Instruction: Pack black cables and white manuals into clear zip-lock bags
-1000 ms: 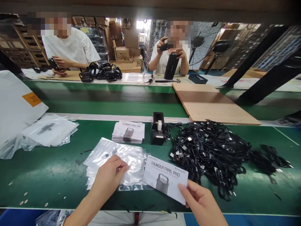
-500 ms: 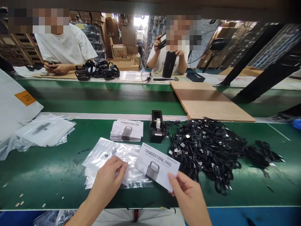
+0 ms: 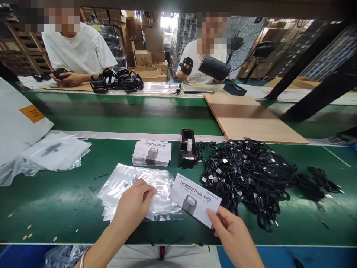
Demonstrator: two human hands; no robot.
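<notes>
My right hand [image 3: 233, 231] pinches the lower right corner of a white printed leaflet [image 3: 200, 219], which shows a picture of a speaker and the words "THUNDER TRAIL PRO". The leaflet is tilted, held just right of a stack of clear plastic bags [image 3: 117, 193]. Over that stack is my left hand [image 3: 136, 203], its thumb and fingertips pressed together at the top plastic bag. Behind the bags lies a pile of matching leaflets [image 3: 152, 152]. A black tape dispenser [image 3: 187, 149] stands to the right of that pile.
Bundled black cables [image 3: 247, 178] lie heaped on the right of the green table. A wooden board [image 3: 253, 117] rests behind them. More plastic bags [image 3: 55, 150] lie at the left. Across the table sit two people; one [image 3: 205, 69] holds a black speaker [image 3: 214, 67].
My right hand and the leaflet have moved slightly right, away from the bags. My left hand stays at the bag stack. Across the table, a person has tipped the speaker from upright to sideways.
</notes>
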